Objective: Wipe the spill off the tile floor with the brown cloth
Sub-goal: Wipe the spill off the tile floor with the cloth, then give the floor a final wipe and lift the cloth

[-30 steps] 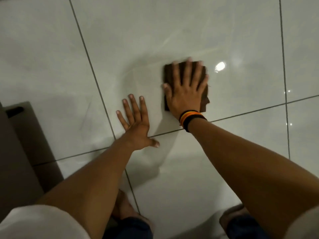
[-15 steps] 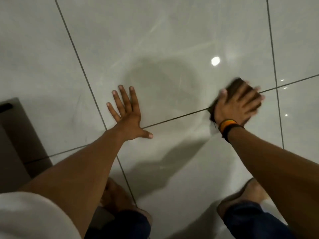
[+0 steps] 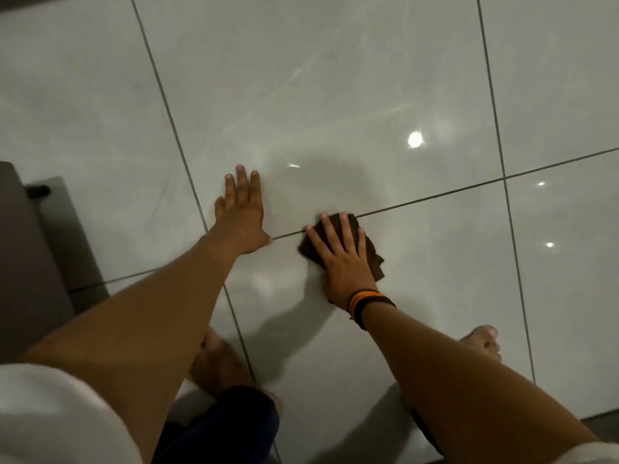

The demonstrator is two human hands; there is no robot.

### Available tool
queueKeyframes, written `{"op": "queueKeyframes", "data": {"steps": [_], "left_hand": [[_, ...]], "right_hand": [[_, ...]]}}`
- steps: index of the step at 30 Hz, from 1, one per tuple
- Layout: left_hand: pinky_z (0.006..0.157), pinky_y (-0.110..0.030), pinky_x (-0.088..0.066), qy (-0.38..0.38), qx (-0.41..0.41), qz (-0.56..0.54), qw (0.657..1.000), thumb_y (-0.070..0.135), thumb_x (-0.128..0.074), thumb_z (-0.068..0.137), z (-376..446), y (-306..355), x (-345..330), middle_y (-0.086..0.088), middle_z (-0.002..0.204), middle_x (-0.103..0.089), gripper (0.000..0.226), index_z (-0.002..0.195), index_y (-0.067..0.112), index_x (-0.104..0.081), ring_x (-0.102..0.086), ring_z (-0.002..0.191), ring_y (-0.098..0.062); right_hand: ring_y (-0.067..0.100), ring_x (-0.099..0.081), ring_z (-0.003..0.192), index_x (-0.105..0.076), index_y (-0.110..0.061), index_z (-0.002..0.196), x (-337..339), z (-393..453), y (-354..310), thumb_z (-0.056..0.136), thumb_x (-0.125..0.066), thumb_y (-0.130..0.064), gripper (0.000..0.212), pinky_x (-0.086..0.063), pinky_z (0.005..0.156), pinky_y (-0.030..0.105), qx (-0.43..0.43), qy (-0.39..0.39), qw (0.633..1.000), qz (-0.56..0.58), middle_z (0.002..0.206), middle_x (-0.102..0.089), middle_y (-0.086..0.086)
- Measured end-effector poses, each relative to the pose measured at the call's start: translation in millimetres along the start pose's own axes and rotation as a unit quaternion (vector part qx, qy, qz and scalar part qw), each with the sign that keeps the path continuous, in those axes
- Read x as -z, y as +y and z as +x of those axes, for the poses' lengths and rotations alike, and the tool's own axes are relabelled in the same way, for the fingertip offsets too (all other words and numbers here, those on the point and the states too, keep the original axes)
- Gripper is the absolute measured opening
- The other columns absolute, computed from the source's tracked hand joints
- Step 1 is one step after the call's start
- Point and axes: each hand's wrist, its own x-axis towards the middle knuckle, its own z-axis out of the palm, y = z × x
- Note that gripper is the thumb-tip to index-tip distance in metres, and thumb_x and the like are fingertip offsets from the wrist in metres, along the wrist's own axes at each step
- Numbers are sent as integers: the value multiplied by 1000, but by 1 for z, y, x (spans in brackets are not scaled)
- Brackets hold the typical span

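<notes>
The brown cloth (image 3: 373, 254) lies flat on the glossy pale tile floor (image 3: 335, 95), just below a grout line. My right hand (image 3: 341, 259) presses down on it with fingers spread, and most of the cloth is hidden under the palm. My left hand (image 3: 243, 212) rests flat on the tile to the left of the cloth, fingers together, holding nothing. A faint wet sheen and streaks (image 3: 321, 182) show on the tile beyond both hands.
A dark brown piece of furniture (image 3: 30, 262) stands at the left edge. My bare feet (image 3: 482, 341) and knees in dark shorts (image 3: 221, 426) are near the bottom. Ceiling light reflections (image 3: 414, 139) dot the tiles.
My right hand swept the cloth from the far middle tile to the right, then back left and nearer, across the grout line. My left hand stayed planted on the floor.
</notes>
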Motion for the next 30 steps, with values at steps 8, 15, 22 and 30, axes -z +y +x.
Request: {"op": "queueKeyframes", "data": {"steps": [8,15,22,30], "left_hand": [[115,-32,-43,-152,47,-327,932,7,-67,81,-123,20,25,-9,156,-51,74,152,18,-48,-50,141,-22],[103,-37,-53,-115,103,-542,826,34,-75,88,-261,51,144,-13,122,-73,41,121,11,-73,-68,114,-27],[69,-27,-53,65,107,-579,805,24,-80,80,-401,-23,279,-4,86,-73,11,82,15,-74,-68,83,-17],[81,-38,-53,272,248,-612,700,28,-70,87,-501,-180,238,-15,91,-71,24,88,4,-72,-62,84,-23]], "right_hand": [[30,-65,108,-48,-16,136,94,-102,-47,92,-56,4,50,-54,93,40,-321,33,765,557,140,-61,19],[36,-72,105,-72,-8,119,260,-162,-137,77,-68,-27,46,-59,97,48,-241,-95,676,690,116,-76,23],[29,-77,106,-78,-13,117,403,-191,-275,83,-79,-53,52,-59,101,45,-152,-147,794,570,113,-81,10],[35,-73,100,-63,-16,107,366,-204,-450,84,-77,-20,27,-66,82,57,-61,-161,889,424,113,-72,15]]}}
